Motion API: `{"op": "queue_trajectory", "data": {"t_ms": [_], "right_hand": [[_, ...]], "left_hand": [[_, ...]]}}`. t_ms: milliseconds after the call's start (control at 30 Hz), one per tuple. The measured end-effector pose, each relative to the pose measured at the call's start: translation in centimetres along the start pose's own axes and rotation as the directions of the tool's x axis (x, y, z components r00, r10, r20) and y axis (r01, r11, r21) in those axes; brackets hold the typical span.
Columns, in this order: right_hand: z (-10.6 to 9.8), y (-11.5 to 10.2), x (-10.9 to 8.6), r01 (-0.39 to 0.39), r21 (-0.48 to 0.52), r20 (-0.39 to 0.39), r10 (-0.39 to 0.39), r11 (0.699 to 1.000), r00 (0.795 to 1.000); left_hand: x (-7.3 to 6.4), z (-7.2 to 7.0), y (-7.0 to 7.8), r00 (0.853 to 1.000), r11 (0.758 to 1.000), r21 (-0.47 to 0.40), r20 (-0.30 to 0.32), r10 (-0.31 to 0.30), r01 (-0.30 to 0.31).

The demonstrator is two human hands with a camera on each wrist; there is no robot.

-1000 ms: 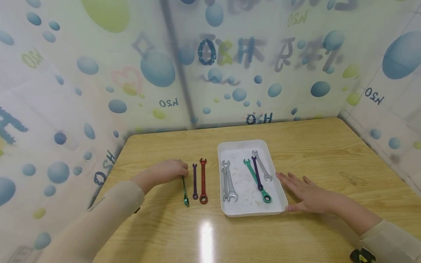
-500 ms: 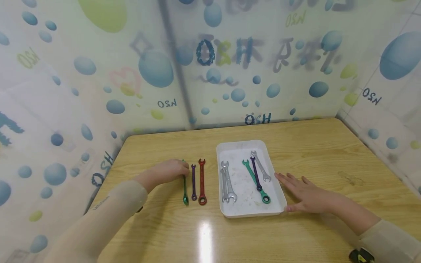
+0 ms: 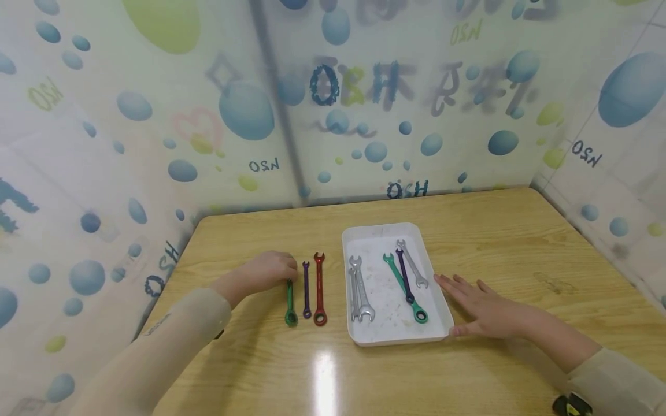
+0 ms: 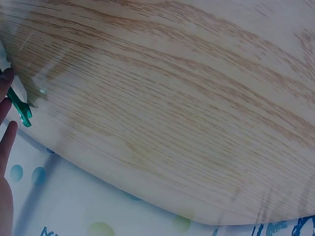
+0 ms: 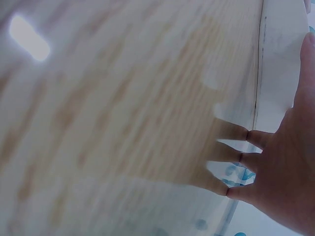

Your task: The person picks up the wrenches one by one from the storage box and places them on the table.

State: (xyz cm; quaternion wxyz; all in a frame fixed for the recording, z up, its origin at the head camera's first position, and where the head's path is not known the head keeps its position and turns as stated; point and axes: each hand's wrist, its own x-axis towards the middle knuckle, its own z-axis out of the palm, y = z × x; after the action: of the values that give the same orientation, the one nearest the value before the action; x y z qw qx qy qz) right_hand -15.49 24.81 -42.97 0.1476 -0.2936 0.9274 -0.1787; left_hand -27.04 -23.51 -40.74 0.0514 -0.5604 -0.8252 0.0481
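Observation:
At the left of the head view, my left hand [image 3: 267, 270] pinches the upper end of a green combination wrench [image 3: 290, 303]. Its ring end lies toward me, and the fingers hide the other end. The left wrist view shows that open jaw of the green wrench [image 4: 20, 109] poking out past the fingertips. Just right of it lie a purple wrench [image 3: 306, 289] and a longer red wrench [image 3: 319, 289], side by side. My right hand [image 3: 486, 312] rests with spread fingers on the table, fingertips and thumb against the right side of a white tray [image 3: 398, 341].
Inside the tray, two silver wrenches [image 3: 362, 292] lie at the left. Toward its right are another green wrench [image 3: 393, 269], a purple wrench [image 3: 404, 274] across it, and a silver wrench [image 3: 413, 266]. The wooden table [image 3: 468, 231] meets a bubble-patterned wall covering [image 3: 364, 173] behind.
The green wrench in my left hand has turned from edge-on to flat, its ring now facing up, and sits beside the purple wrench. My right hand stays at the tray.

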Motion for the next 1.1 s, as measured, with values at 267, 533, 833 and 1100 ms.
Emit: {"op": "queue_trajectory", "data": {"t_ms": [267,533,833,1100], "right_hand": [[0.07,0.11,-0.01,0.001,-0.006,-0.008,-0.001,1.000,1.000],[0.11,0.16,0.00,-0.014,-0.015,-0.003,0.014,1.000,1.000],[0.19,0.23,0.00,-0.007,-0.012,-0.007,0.007,1.000,1.000],[0.13,0.15,0.00,-0.001,-0.001,-0.009,0.001,1.000,1.000]], "left_hand": [[-0.05,-0.02,0.17,0.998,1.000,0.000,0.056,-0.018,0.018],[-0.03,-0.39,0.38,0.992,0.997,-0.056,0.119,-0.038,0.044],[-0.01,-0.16,0.24,0.991,0.993,-0.102,0.129,-0.046,0.060],[-0.03,-0.60,0.51,0.988,0.995,-0.058,0.136,-0.078,0.087]]}}
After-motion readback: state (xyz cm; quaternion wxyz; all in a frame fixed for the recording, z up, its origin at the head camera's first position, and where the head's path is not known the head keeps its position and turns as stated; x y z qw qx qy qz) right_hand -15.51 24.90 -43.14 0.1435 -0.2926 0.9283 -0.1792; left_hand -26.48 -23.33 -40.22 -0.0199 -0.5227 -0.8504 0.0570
